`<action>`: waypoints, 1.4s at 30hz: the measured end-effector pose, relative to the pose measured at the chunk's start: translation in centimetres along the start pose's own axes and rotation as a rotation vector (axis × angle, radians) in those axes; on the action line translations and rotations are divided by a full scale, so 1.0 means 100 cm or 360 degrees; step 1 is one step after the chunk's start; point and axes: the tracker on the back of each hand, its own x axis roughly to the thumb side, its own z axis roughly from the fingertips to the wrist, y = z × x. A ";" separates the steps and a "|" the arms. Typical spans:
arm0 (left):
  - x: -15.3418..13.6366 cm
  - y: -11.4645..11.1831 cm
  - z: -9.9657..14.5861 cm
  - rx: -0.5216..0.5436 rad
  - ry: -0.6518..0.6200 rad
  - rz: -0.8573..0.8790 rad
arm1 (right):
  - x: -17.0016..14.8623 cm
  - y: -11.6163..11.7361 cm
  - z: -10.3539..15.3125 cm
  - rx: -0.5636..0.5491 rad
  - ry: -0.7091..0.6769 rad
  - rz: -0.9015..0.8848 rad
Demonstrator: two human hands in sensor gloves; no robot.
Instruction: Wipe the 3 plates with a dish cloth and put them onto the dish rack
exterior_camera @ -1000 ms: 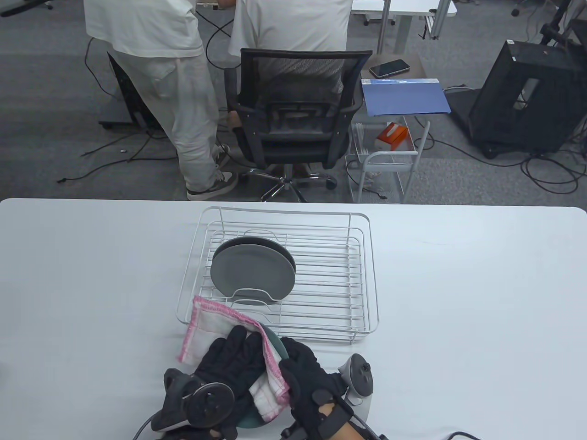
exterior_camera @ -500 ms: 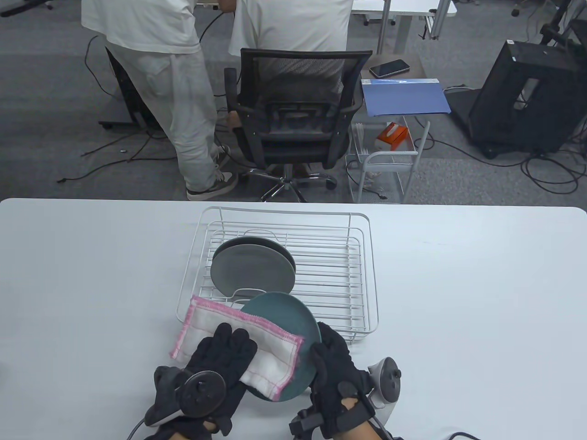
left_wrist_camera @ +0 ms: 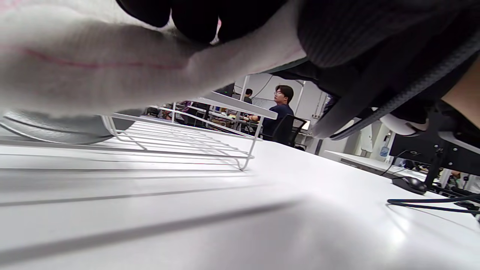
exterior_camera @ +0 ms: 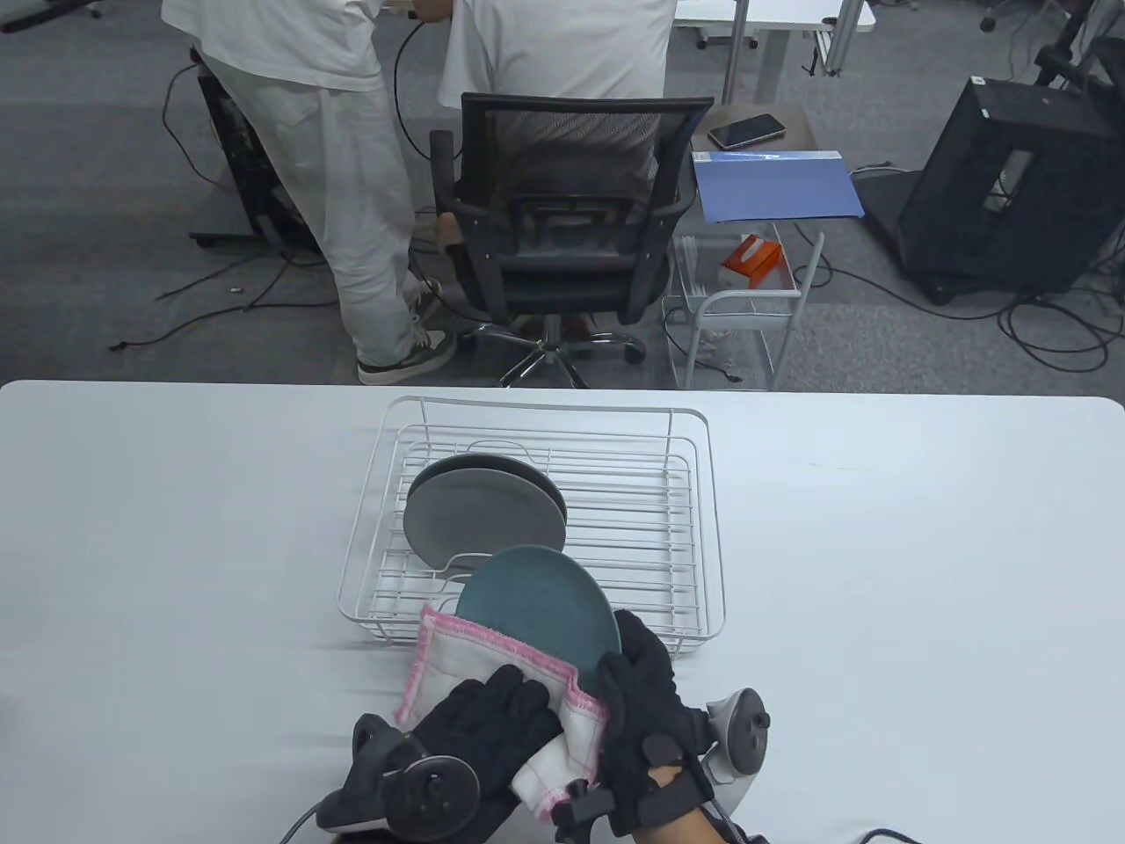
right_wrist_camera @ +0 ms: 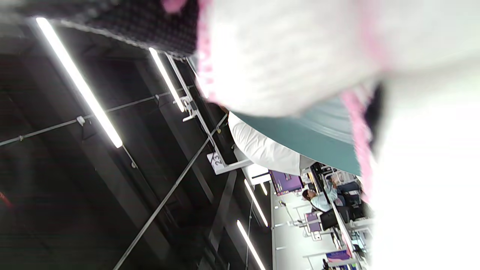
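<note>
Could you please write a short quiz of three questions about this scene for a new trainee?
1. True or false: the round teal plate already stands inside the white wire dish rack.
2. How many round grey plates stand in the rack?
3. Which hand presses the white cloth with pink edging on the teal plate: A) left hand, B) right hand?

Key: 1 false, it is held at the rack's near edge. 2 two, one close behind the other. 3 A; the right hand has its grip on the plate's rim.

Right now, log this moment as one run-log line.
step: wiping third plate | left hand: presses dish cloth on teal plate | right hand: grips plate rim | dish rack: grey plates stowed
</note>
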 end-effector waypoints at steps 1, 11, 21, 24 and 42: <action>0.001 0.000 0.000 0.0011 -0.0006 0.0000 | -0.001 0.002 0.000 0.0022 0.0005 0.0008; -0.008 0.012 0.007 0.0224 0.0059 -0.0130 | -0.021 0.025 0.006 0.0253 0.0173 0.0043; -0.029 0.020 0.011 0.0356 0.0265 -0.0110 | -0.016 0.024 0.007 0.0279 0.0236 0.0112; -0.039 0.021 0.013 0.0338 0.0380 -0.0108 | -0.011 0.020 0.007 0.0226 0.0231 0.0140; -0.059 0.045 0.041 0.0793 0.0462 0.0133 | 0.025 -0.019 -0.003 -0.0149 -0.0087 -0.0106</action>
